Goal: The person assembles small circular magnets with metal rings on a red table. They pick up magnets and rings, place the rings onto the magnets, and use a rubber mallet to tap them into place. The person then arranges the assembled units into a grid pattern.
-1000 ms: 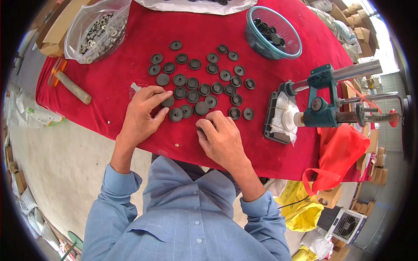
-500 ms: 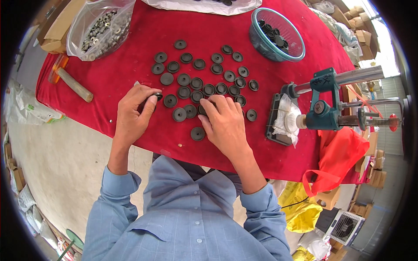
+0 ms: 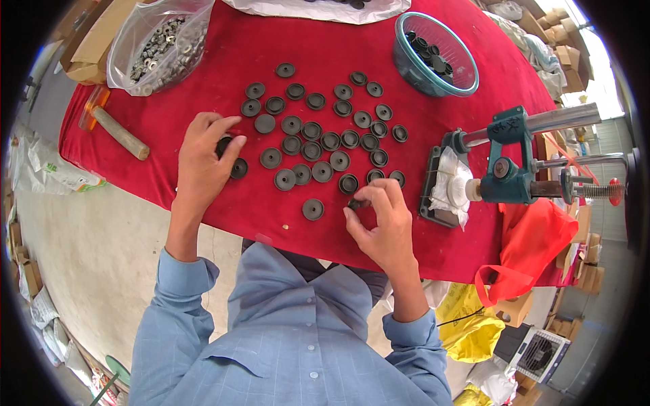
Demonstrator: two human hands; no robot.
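Many round black plastic discs (image 3: 311,130) with raised rims lie spread over the red-covered table. At the left of them, my left hand (image 3: 203,162) is closed around a black disc (image 3: 223,145), partly hidden by the fingers. A separate disc (image 3: 238,168) lies on the cloth beside that thumb. Toward the near right edge of the spread, my right hand (image 3: 384,220) pinches a small dark piece (image 3: 353,203) between thumb and fingers; it looks like another disc, mostly covered. Just beyond those fingertips rests a disc (image 3: 348,183) with a thicker ring.
A clear bag of metal parts (image 3: 162,57) and a wooden-handled hammer (image 3: 120,132) are at the left. A clear bluish bowl (image 3: 433,57) of black parts stands at the back right. A green hand press (image 3: 508,155) lies at the right, near a red bag (image 3: 531,247).
My right hand has moved right and nearer, off the discs it covered. A disc now lies beside my left thumb, where my left hand held one out; that hand has drawn back slightly left.
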